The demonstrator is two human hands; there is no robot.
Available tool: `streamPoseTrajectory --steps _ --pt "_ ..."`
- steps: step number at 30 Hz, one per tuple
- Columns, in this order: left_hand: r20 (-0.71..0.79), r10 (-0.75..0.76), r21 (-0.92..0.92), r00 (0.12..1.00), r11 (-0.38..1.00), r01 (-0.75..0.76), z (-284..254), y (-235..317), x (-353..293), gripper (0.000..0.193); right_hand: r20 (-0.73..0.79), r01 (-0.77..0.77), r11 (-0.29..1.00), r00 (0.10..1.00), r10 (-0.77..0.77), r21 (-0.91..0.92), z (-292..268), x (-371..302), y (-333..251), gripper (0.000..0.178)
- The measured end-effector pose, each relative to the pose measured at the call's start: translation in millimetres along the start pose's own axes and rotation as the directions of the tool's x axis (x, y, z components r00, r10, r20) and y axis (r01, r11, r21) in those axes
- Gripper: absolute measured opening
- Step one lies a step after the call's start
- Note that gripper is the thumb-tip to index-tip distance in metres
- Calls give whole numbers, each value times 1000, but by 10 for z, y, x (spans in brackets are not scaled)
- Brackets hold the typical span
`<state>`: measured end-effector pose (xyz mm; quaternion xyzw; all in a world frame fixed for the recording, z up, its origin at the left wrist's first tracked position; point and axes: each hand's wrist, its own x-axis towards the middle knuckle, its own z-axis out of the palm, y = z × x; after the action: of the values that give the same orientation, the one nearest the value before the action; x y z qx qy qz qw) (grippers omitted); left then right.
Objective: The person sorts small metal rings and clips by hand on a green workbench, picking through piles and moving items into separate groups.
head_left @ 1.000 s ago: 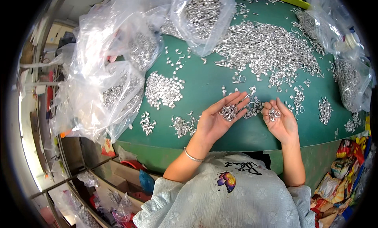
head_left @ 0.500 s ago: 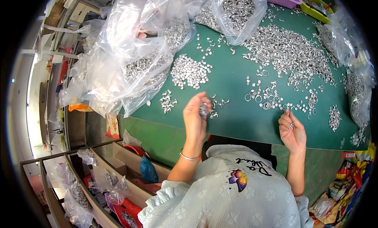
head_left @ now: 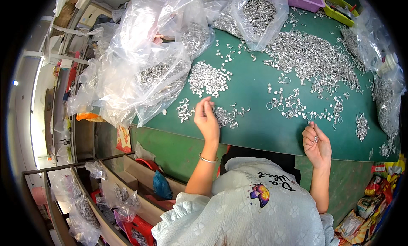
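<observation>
My left hand (head_left: 207, 120) is above the table's near edge, thumb and fingertips drawn together; anything small between them is hidden. Just right of it is a loose heap of curved silver metal pieces (head_left: 228, 117). A smaller group of curved pieces (head_left: 184, 110) lies to its left, and a pile of small round silver pieces (head_left: 209, 79) lies beyond. Farther right, my right hand (head_left: 316, 146) is curled with thumb and forefinger pinched; a small silver metal piece (head_left: 316, 139) shows among its fingers. Open silver rings (head_left: 291, 106) and small round bits lie just past it.
Clear plastic bags of metal pieces (head_left: 153, 72) crowd the green table's (head_left: 250, 89) left and back. A large heap of pieces (head_left: 312, 59) spreads at the back right, near purple (head_left: 312, 1) and yellow-green (head_left: 340, 14) trays. A divided wooden drawer (head_left: 127, 178) stands lower left.
My left hand has let go of its handful of curved silver pieces, which now lie in the heap beside it, and has shifted slightly left. The right hand stays nearly in place.
</observation>
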<state>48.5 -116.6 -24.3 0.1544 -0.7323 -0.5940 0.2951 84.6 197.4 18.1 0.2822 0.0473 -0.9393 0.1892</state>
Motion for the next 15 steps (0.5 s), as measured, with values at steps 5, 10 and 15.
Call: streamPoseTrajectory --steps 5,10,15 --pt "381 138 347 914 895 -280 -13 79 -134 17 -78 63 998 995 -64 -26 37 -14 22 18" --pt "520 191 441 832 775 -453 -17 146 -176 28 -79 270 951 956 -284 -149 18 -180 -398 23" --pt "448 238 380 861 821 -425 -22 125 -195 21 162 698 421 605 -779 -579 -230 -542 -1265 27"
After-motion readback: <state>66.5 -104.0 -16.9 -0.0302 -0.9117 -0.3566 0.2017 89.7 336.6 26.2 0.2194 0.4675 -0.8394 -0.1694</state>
